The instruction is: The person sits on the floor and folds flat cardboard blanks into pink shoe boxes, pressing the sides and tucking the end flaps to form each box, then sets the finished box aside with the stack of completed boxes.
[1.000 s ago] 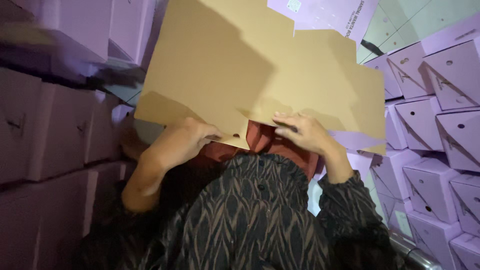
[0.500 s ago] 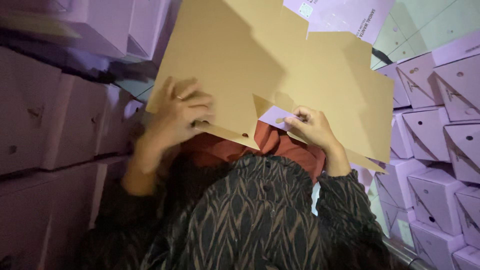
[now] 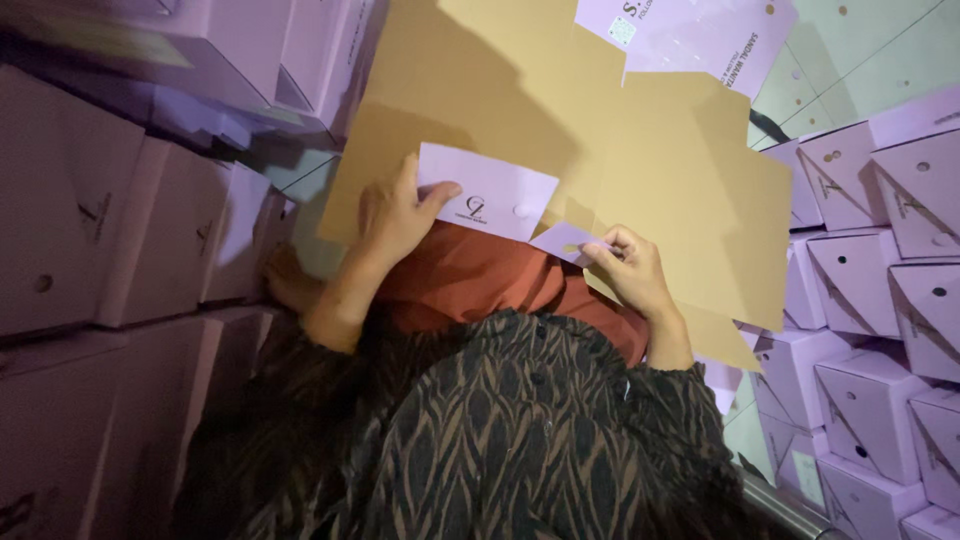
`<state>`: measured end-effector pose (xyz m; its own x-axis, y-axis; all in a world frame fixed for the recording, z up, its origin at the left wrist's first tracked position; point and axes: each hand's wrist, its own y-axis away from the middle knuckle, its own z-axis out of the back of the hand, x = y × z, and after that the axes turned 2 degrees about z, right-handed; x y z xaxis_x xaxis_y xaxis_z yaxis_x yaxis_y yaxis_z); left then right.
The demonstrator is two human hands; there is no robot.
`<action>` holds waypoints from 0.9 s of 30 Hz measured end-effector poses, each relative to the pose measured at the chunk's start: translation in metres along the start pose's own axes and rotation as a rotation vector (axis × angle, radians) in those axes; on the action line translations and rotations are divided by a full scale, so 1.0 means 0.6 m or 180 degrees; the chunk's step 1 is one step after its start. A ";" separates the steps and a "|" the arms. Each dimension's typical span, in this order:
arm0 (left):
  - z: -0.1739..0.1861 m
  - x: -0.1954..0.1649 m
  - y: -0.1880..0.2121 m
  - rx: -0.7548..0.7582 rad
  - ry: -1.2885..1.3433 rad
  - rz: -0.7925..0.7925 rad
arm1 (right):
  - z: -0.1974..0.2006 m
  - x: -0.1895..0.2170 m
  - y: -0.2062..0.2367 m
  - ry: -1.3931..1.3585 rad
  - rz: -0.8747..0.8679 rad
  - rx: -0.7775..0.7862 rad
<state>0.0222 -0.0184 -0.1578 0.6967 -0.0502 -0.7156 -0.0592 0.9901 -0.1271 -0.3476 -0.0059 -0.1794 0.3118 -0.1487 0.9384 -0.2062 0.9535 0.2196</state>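
Observation:
A flat, unfolded cardboard box blank (image 3: 560, 130), brown inside and lilac outside, lies across my lap. My left hand (image 3: 392, 218) grips its near edge and presses a folded-over lilac flap (image 3: 488, 192) with the thumb on top. My right hand (image 3: 625, 268) pinches a smaller lilac tab (image 3: 562, 240) at the blank's near edge. A further lilac flap (image 3: 690, 35) sticks up at the far end. My patterned dark top and rust-red trousers (image 3: 470, 290) fill the lower middle.
Stacks of assembled lilac boxes (image 3: 880, 300) rise on the right. More lilac boxes (image 3: 110, 230) are piled on the left, in shadow. A pale tiled floor (image 3: 870, 60) shows at the upper right.
The near flap has been folded over, so its lilac side now faces up under my left thumb. My right hand has slid right along the edge onto the small tab.

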 end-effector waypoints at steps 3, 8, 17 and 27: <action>-0.012 -0.005 -0.014 -0.0032 0.0076 0.0288 | -0.003 -0.008 0.002 -0.0011 0.0112 -0.0038; -0.020 -0.022 -0.027 -0.0340 -0.0666 0.0162 | -0.016 -0.017 -0.003 -0.0483 0.0107 -0.0195; 0.006 -0.047 -0.028 -0.0236 -0.0701 0.0320 | -0.012 -0.038 -0.001 0.0102 0.0226 -0.0363; 0.244 0.010 0.090 0.0717 0.0166 -0.0976 | 0.057 -0.138 0.089 -0.0653 0.0058 -0.0034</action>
<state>0.1281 0.0540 -0.0685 0.6200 -0.3495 -0.7025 0.3091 0.9317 -0.1907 -0.4163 0.0482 -0.2365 0.1124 -0.1805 0.9771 -0.1999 0.9591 0.2002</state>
